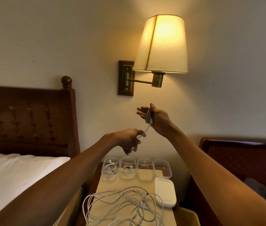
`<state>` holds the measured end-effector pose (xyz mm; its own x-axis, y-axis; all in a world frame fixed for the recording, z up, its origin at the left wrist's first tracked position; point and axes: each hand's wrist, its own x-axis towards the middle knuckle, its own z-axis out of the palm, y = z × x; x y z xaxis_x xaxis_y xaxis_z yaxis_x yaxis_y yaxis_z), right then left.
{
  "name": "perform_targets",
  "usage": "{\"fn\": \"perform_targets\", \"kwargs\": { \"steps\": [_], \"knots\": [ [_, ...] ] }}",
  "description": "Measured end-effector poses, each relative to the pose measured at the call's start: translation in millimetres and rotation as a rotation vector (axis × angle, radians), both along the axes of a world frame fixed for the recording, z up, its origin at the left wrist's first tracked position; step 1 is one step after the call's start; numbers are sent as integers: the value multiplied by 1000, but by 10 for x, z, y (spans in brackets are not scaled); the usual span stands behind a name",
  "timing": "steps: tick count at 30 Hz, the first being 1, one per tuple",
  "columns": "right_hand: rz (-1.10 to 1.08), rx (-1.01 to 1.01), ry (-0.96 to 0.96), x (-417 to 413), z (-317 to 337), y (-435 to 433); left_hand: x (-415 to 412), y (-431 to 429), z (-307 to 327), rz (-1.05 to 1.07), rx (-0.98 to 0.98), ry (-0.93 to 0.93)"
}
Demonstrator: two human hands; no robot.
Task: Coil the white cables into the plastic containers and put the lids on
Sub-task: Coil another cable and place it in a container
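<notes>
Both hands raised above the nightstand [152,178], in front of the wall below the lit wall lamp [161,44].

Right hand [155,117] held up, fingers spread open, a white cable [148,117] wound in loops around the palm. Free end of that cable running down and left to the left hand [129,137], pinched there between thumb and fingertips, other fingers curled downward.

On the nightstand, four clear plastic containers in a row near the wall, all without lids. Far-left container [110,168] holding a coiled white cable; second container [128,168] holding a smaller coil. Third container [145,168] and fourth container [163,168] showing no cable inside.

White lids [165,191] stacked at the right edge of the nightstand, just in front of the fourth container.

Loose tangle of white cables [121,206] spread over the near part of the nightstand, left of the lids.

Bed [14,173] with dark wooden headboard [28,118] on the left.
</notes>
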<state>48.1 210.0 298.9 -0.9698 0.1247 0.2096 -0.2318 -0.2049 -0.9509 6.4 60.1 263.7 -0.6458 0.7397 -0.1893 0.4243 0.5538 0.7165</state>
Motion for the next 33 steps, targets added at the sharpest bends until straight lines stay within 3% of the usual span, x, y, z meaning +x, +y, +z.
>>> {"fn": "perform_targets", "kwargs": {
  "steps": [2,5,10,13,19,28,33],
  "knots": [
    [-106,310,-25,-4,-44,27,109,46,194,-69,-83,87],
    [-119,559,-65,99,-63,66,212,42,543,-110,-187,250],
    [-63,751,-119,205,-18,45,222,-79,956,-161,-217,113],
    [25,801,-141,166,-57,80,160,-153,1088,-212,-215,134],
    [224,739,-234,171,-80,91,29,-192,1096,-105,-221,521],
    [326,196,-329,249,-137,197,-185,-253,740,-86,72,1251],
    [298,61,-301,254,-105,212,-208,-204,558,-73,214,1424]
  ]
}}
